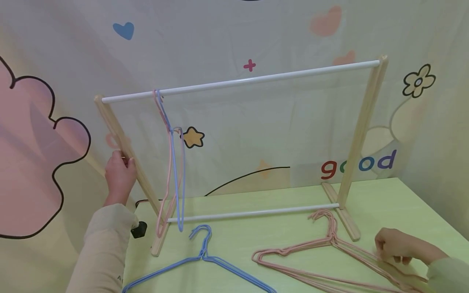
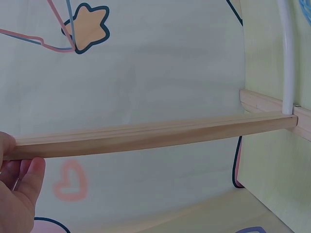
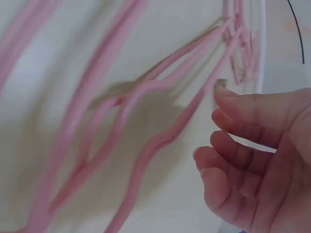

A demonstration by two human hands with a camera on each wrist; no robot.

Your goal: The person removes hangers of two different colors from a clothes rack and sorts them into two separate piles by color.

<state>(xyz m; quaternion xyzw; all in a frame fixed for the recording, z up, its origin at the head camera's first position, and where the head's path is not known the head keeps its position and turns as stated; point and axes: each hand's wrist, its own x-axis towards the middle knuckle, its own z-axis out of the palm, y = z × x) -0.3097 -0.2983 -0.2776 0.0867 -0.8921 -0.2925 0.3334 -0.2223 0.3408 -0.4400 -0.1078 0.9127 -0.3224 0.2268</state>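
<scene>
My left hand (image 1: 120, 175) grips the left wooden post (image 1: 144, 187) of a small garment rack about midway up. In the left wrist view the thumb and fingers pinch that post (image 2: 146, 137) from both sides. One pink hanger (image 1: 169, 162) and one blue hanger (image 1: 177, 183) hang side by side from the white top bar (image 1: 242, 81), near its left end. Over the table's right side hovers my right hand (image 1: 401, 246), fingers loosely curled and holding nothing. Beside it lie several pink hangers (image 1: 307, 245); the right wrist view shows a gap between the fingertips and the nearest hanger (image 3: 138, 170).
Stacked blue hangers (image 1: 179, 263) lie at the table's front left. A white lower bar (image 1: 253, 212) joins the rack's wooden feet (image 1: 349, 224). A small black object (image 1: 139, 230) is at the left table edge. Behind stands a printed curtain (image 1: 234, 40).
</scene>
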